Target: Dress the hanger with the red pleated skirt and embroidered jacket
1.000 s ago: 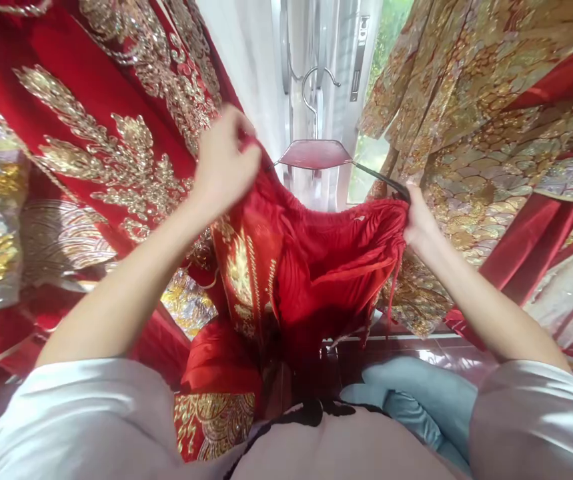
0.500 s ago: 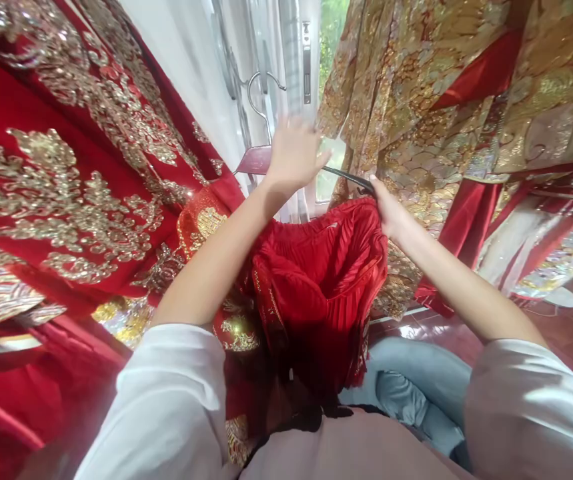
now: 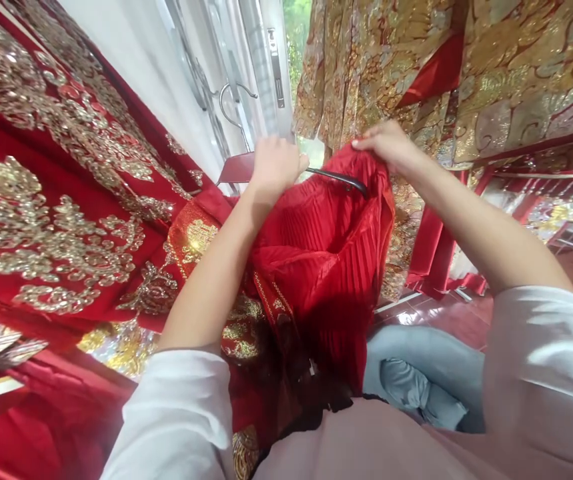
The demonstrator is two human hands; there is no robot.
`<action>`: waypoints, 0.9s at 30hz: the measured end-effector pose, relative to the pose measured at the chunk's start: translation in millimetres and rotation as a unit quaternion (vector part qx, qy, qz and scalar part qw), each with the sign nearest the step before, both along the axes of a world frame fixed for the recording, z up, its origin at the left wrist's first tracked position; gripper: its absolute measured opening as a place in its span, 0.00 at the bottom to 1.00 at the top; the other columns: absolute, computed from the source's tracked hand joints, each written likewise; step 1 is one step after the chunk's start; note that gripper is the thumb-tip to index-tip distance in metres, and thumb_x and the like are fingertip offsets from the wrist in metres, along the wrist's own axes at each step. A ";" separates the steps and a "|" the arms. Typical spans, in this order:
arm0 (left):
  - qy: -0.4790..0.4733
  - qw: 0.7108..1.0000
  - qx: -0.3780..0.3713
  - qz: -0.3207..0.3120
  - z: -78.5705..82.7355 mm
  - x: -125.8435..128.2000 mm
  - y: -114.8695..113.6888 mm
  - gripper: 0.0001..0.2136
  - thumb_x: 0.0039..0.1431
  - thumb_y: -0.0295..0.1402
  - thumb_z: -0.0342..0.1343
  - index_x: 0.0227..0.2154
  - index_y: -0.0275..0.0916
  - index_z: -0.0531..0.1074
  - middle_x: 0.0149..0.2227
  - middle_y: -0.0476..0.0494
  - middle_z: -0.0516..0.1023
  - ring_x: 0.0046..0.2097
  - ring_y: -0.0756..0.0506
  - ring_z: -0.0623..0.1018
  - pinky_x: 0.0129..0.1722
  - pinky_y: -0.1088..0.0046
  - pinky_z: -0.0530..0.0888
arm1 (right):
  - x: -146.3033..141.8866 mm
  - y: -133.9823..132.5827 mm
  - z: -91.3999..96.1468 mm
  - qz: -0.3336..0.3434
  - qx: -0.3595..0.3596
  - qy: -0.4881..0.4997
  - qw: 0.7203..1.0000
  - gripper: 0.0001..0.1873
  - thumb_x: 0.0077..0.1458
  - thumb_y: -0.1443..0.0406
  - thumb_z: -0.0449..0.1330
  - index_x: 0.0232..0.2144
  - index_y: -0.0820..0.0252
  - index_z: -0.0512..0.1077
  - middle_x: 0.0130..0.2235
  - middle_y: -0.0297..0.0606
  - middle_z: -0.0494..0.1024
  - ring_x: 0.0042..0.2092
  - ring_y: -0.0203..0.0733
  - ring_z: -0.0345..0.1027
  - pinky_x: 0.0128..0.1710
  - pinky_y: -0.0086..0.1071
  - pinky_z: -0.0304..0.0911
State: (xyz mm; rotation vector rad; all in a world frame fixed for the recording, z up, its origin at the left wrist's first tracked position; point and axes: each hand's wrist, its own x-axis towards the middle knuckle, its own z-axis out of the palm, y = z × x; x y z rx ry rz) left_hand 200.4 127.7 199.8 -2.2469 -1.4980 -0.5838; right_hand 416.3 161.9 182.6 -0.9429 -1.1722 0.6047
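Note:
A pleated red skirt (image 3: 326, 253) with gold embroidered panels hangs in front of me from a dark red hanger (image 3: 236, 168) with a metal hook. My left hand (image 3: 273, 165) is closed around the hanger's middle, by its black bar (image 3: 339, 179). My right hand (image 3: 386, 143) pinches the top edge of the red skirt and lifts it above the bar's right end. The skirt's lower part drops out of sight behind my chest.
A red robe with heavy gold embroidery (image 3: 61, 200) fills the left side. A gold and red brocade garment (image 3: 446, 73) hangs at the upper right. A window frame with a handle (image 3: 275, 67) is behind the hanger. Glossy red floor (image 3: 446, 320) lies at the right.
My left hand has closed on the hanger. My right hand has risen, pulling the skirt's waistband up over the bar's end. The view has swung left.

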 end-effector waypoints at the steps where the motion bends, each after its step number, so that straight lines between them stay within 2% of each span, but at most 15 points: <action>1: -0.010 1.000 0.004 0.002 -1.9 1.6 3.3 0.16 0.60 0.33 0.45 0.39 0.30 0.76 0.40 0.29 0.76 0.50 0.34 0.71 0.46 0.62 0.62 | -9.6 -4.1 16.4 -0.034 0.009 -0.114 0.993 0.14 0.44 0.77 0.64 0.17 0.63 0.64 0.16 0.29 0.62 0.27 0.33 0.65 0.35 0.31 0.67; 2: -0.021 1.000 0.009 0.005 -3.4 3.3 6.0 0.15 0.60 0.32 0.45 0.41 0.29 0.75 0.41 0.29 0.76 0.50 0.34 0.71 0.47 0.62 0.62 | -19.7 -11.9 30.7 -0.083 0.041 -0.218 0.972 0.13 0.46 0.74 0.64 0.17 0.64 0.64 0.18 0.31 0.63 0.30 0.34 0.65 0.39 0.33 0.66; 4: -0.041 0.999 0.014 0.017 -4.9 6.3 8.8 0.16 0.60 0.32 0.47 0.46 0.27 0.71 0.42 0.29 0.76 0.50 0.34 0.71 0.47 0.63 0.61 | -40.3 -36.5 46.9 -0.179 0.118 -0.374 0.902 0.09 0.50 0.70 0.62 0.21 0.63 0.67 0.24 0.36 0.68 0.35 0.39 0.66 0.45 0.38 0.64; 6: -0.044 0.998 0.007 0.033 -4.9 8.5 8.2 0.19 0.60 0.33 0.50 0.51 0.26 0.66 0.45 0.28 0.74 0.50 0.33 0.71 0.47 0.63 0.60 | -60.5 -66.9 40.3 -0.235 0.141 -0.469 0.839 0.05 0.55 0.67 0.57 0.28 0.61 0.70 0.29 0.41 0.71 0.38 0.45 0.67 0.44 0.41 0.63; 9: -0.039 0.998 -0.017 0.042 -4.6 10.3 4.7 0.19 0.63 0.28 0.44 0.55 0.25 0.61 0.46 0.26 0.73 0.51 0.33 0.71 0.47 0.62 0.60 | -88.3 -105.8 -6.8 -0.235 0.075 -0.570 0.784 0.15 0.62 0.66 0.45 0.39 0.64 0.71 0.30 0.49 0.72 0.35 0.50 0.69 0.35 0.41 0.63; 12: -0.044 0.998 -0.018 0.040 -4.7 8.3 1.9 0.19 0.63 0.26 0.40 0.55 0.25 0.61 0.47 0.26 0.72 0.52 0.33 0.70 0.49 0.60 0.59 | -110.4 -125.0 -65.6 -0.199 0.002 -0.611 0.766 0.25 0.60 0.73 0.35 0.50 0.67 0.67 0.32 0.57 0.73 0.33 0.51 0.70 0.27 0.37 0.60; 13: -0.038 0.999 -0.017 0.025 -4.2 5.8 0.5 0.19 0.63 0.27 0.41 0.55 0.26 0.62 0.48 0.26 0.72 0.52 0.32 0.69 0.50 0.59 0.59 | -115.5 -127.6 -80.6 -0.188 -0.016 -0.617 0.764 0.27 0.59 0.73 0.34 0.52 0.67 0.66 0.33 0.58 0.73 0.33 0.51 0.70 0.25 0.36 0.59; 15: -0.020 0.998 -0.017 -0.054 -1.8 -4.2 -5.6 0.20 0.63 0.30 0.42 0.57 0.31 0.62 0.51 0.30 0.71 0.54 0.33 0.68 0.52 0.59 0.59 | -120.8 -129.7 -98.2 -0.161 -0.039 -0.624 0.764 0.27 0.60 0.71 0.35 0.55 0.66 0.63 0.35 0.59 0.73 0.32 0.51 0.71 0.24 0.35 0.59; 17: -0.029 0.990 -0.012 -0.140 1.7 -22.2 -18.8 0.21 0.63 0.31 0.41 0.58 0.39 0.62 0.55 0.36 0.68 0.57 0.37 0.66 0.54 0.62 0.60 | -117.7 -129.5 -98.1 -0.125 -0.043 -0.614 0.778 0.22 0.62 0.64 0.42 0.53 0.65 0.65 0.33 0.57 0.73 0.32 0.53 0.71 0.26 0.38 0.61; 18: -0.047 0.986 -0.006 -0.157 3.1 -34.5 -28.2 0.21 0.63 0.32 0.41 0.58 0.42 0.62 0.57 0.39 0.66 0.59 0.38 0.64 0.55 0.64 0.61 | -112.7 -128.6 -92.6 -0.110 -0.032 -0.597 0.794 0.21 0.61 0.59 0.47 0.51 0.64 0.66 0.30 0.54 0.73 0.32 0.54 0.71 0.28 0.40 0.62; 20: -0.098 0.988 0.015 -0.116 3.6 -64.9 -50.2 0.21 0.62 0.35 0.43 0.58 0.45 0.62 0.59 0.41 0.63 0.61 0.39 0.61 0.55 0.66 0.62 | -97.1 -123.3 -74.5 -0.090 0.018 -0.527 0.845 0.21 0.56 0.53 0.55 0.45 0.63 0.69 0.25 0.47 0.71 0.34 0.54 0.70 0.33 0.43 0.64; 22: -0.139 0.989 0.042 -0.035 -0.2 -100.2 -70.8 0.22 0.60 0.39 0.46 0.58 0.46 0.62 0.58 0.42 0.64 0.62 0.39 0.59 0.55 0.65 0.63 | -78.1 -110.9 -53.2 -0.068 0.080 -0.433 0.895 0.17 0.53 0.54 0.59 0.41 0.59 0.71 0.25 0.42 0.71 0.38 0.52 0.70 0.39 0.43 0.63; 23: -0.153 0.987 0.045 0.000 -3.6 -118.1 -78.3 0.22 0.59 0.40 0.47 0.57 0.46 0.63 0.57 0.42 0.66 0.61 0.39 0.60 0.55 0.65 0.64 | -69.3 -101.6 -43.4 -0.045 0.104 -0.395 0.912 0.15 0.51 0.56 0.61 0.39 0.58 0.72 0.26 0.40 0.72 0.40 0.51 0.69 0.42 0.42 0.63; 25: -0.170 0.985 -0.002 0.038 -12.5 -150.2 -85.8 0.22 0.58 0.44 0.48 0.54 0.42 0.67 0.51 0.39 0.72 0.55 0.37 0.67 0.52 0.64 0.66 | -57.1 -78.5 -28.5 0.024 0.124 -0.359 0.925 0.13 0.45 0.60 0.65 0.35 0.57 0.73 0.30 0.38 0.74 0.44 0.50 0.68 0.46 0.41 0.61; 27: -0.179 0.981 -0.070 0.029 -22.7 -173.1 -84.5 0.22 0.57 0.46 0.48 0.49 0.38 0.70 0.45 0.38 0.75 0.47 0.39 0.72 0.48 0.65 0.68 | -53.8 -54.4 -22.0 0.100 0.107 -0.342 0.928 0.12 0.41 0.63 0.67 0.32 0.57 0.73 0.31 0.37 0.75 0.45 0.50 0.67 0.46 0.39 0.61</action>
